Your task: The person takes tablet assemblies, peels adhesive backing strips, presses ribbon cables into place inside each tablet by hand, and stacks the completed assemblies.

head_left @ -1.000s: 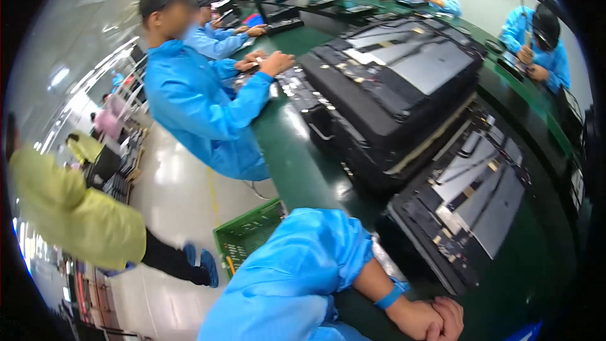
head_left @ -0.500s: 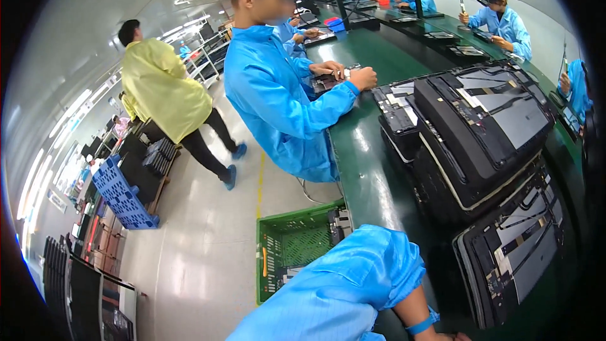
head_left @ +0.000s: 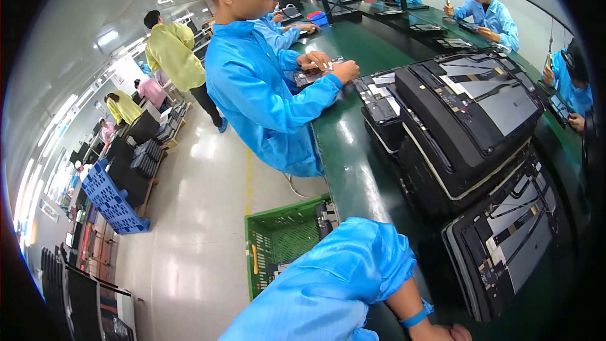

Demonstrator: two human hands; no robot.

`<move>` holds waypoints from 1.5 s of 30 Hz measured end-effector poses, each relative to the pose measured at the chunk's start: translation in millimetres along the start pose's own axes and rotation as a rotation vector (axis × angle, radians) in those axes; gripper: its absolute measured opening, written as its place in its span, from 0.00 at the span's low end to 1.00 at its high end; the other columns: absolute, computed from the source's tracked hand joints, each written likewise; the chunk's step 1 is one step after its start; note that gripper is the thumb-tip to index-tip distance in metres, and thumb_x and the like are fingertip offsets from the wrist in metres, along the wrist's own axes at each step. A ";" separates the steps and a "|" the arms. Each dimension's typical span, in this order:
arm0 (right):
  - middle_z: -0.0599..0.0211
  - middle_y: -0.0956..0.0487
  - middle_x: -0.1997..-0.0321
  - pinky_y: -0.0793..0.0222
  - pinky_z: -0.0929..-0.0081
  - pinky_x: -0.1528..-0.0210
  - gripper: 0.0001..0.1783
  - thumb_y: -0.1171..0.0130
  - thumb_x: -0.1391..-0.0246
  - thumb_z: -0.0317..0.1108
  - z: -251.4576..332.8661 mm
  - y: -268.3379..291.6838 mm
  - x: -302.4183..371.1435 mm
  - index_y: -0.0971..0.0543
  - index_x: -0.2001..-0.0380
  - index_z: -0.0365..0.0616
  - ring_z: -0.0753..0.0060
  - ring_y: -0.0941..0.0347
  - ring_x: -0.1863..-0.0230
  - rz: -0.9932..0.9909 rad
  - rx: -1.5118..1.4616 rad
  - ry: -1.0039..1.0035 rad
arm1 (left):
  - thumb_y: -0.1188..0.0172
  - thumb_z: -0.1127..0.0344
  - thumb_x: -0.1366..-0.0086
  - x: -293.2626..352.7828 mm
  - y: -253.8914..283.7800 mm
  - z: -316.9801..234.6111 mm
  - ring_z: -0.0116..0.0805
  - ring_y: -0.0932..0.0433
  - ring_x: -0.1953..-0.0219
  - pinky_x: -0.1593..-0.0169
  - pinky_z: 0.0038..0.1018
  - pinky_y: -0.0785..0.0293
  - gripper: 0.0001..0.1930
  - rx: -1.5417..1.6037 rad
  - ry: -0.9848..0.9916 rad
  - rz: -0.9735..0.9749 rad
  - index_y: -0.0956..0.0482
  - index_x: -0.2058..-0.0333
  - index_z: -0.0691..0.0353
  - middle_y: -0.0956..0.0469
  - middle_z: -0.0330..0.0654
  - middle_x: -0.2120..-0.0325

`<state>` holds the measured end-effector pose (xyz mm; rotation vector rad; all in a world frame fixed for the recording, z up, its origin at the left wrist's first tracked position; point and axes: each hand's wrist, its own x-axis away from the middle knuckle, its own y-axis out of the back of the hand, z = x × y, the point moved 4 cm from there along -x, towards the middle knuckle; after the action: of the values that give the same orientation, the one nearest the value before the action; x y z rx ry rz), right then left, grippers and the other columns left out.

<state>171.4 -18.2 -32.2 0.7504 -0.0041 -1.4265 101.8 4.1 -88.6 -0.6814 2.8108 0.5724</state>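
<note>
My left arm in a blue sleeve comes in from the lower edge, with a blue band [head_left: 417,316] round the wrist. Only part of my left hand [head_left: 442,333] shows at the bottom, low over the green bench [head_left: 353,180]; the frame cuts off most of its fingers, so what they hold cannot be made out. The nearest thing to it is an opened flat device [head_left: 505,240] with exposed boards, grey panels and black cables. Beyond that rises a stack of similar opened devices [head_left: 470,113]. My right hand is out of view.
A green plastic crate [head_left: 284,246] with some parts stands below the bench's left edge. Beside the bench, a co-worker in blue [head_left: 265,101] handles a device. A person in yellow [head_left: 173,57] is in the aisle. A blue pallet [head_left: 112,199] leans at far left.
The view has shifted slightly, so bench and crate appear further left. More of my left hand shows. The person in yellow has moved farther down the aisle.
</note>
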 end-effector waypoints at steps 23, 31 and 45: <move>0.59 0.26 0.48 0.37 0.59 0.45 0.17 0.46 0.46 0.36 27.8 -3.4 -23.7 0.25 0.53 0.43 0.56 0.31 0.46 0.128 -0.038 0.045 | 0.43 0.74 0.50 23.1 66.5 -47.2 0.46 0.23 0.62 0.61 0.35 0.26 0.11 -0.051 0.015 0.065 0.22 0.65 0.65 0.23 0.49 0.68; 0.60 0.25 0.52 0.37 0.61 0.49 0.14 0.47 0.47 0.36 21.1 -8.4 -3.5 0.24 0.58 0.42 0.58 0.31 0.49 0.021 -0.019 0.042 | 0.43 0.75 0.46 20.6 55.6 -30.9 0.41 0.23 0.63 0.60 0.32 0.28 0.09 -0.041 0.063 0.180 0.20 0.66 0.65 0.22 0.46 0.68; 0.62 0.24 0.54 0.36 0.62 0.54 0.14 0.45 0.48 0.36 25.5 -10.4 -6.2 0.24 0.60 0.42 0.58 0.30 0.52 -0.005 -0.022 0.126 | 0.42 0.73 0.46 13.5 57.2 -39.8 0.42 0.23 0.63 0.60 0.33 0.27 0.08 -0.076 0.094 0.231 0.20 0.66 0.64 0.22 0.47 0.68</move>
<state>150.1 -24.1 -14.7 0.8211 0.1112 -1.3797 59.1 29.1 -37.7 -0.4078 2.9921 0.7069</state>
